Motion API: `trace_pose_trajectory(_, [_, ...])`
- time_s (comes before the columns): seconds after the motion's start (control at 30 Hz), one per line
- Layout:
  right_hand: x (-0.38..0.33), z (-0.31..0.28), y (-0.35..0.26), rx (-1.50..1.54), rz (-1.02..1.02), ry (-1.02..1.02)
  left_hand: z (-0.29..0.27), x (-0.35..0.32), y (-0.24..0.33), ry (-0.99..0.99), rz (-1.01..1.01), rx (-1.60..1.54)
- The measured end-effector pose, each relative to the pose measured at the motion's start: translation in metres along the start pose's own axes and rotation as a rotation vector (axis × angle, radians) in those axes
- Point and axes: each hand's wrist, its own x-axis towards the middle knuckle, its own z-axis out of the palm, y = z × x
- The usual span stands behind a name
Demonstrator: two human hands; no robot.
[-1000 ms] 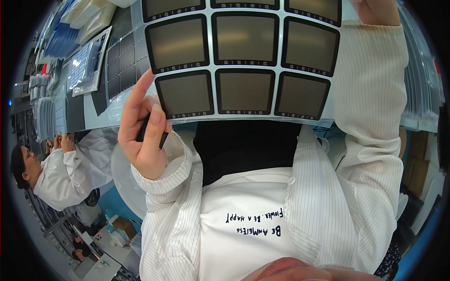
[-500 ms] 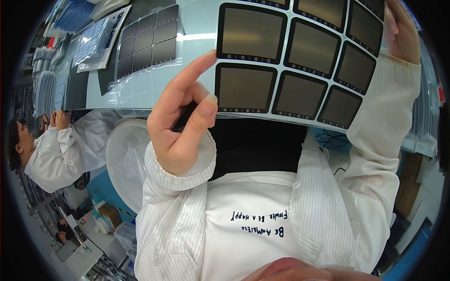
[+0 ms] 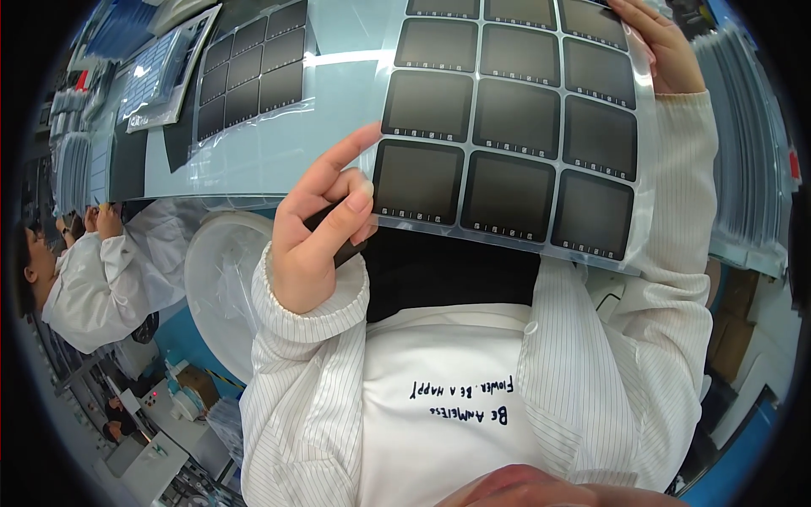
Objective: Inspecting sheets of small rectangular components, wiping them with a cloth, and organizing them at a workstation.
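The left hand's (image 3: 317, 221) grip curls round a black object (image 3: 350, 253). The right hand (image 3: 666, 51) clasps the panelled sheet (image 3: 515, 117) by its edge.

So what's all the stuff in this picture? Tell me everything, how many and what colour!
Held sheet: 1, clear with dark panels, between both hands
Black item: 1, black, in the left hand
Second panel sheet: 1, dark grey, on the table
Table: 1, pale blue-green, behind the held sheet
Blue packet: 1, light blue, table's left
Stacked sheets: too many to count, bluish grey, far right
Tub: 1, white, below the table edge
Cardboard box: 1, brown, lower left
Co-worker: 1, white coat, left
Shirt: 1, white with dark writing, bottom middle
Striped sleeves: 2, white, on the arms
Left hand: 1, bare, sheet's left edge
Right hand: 1, bare, sheet's upper right
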Motion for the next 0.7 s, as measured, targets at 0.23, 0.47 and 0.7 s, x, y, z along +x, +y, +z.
trace_pose_trajectory(0.23, [0.006, -0.019, 0.022, -0.072, 0.074, 0.011, -0.001, -0.007, -0.004, 0.038, -0.091, -0.094])
trace_pose_trajectory(0.47, [0.002, -0.011, 0.023, -0.122, 0.097, -0.073, -0.009, -0.008, -0.007, 0.054, -0.128, -0.115])
trace_pose_trajectory(0.7, [0.001, -0.015, 0.026, -0.112, 0.118, -0.053, -0.007, -0.009, -0.007, 0.055, -0.169, -0.121])
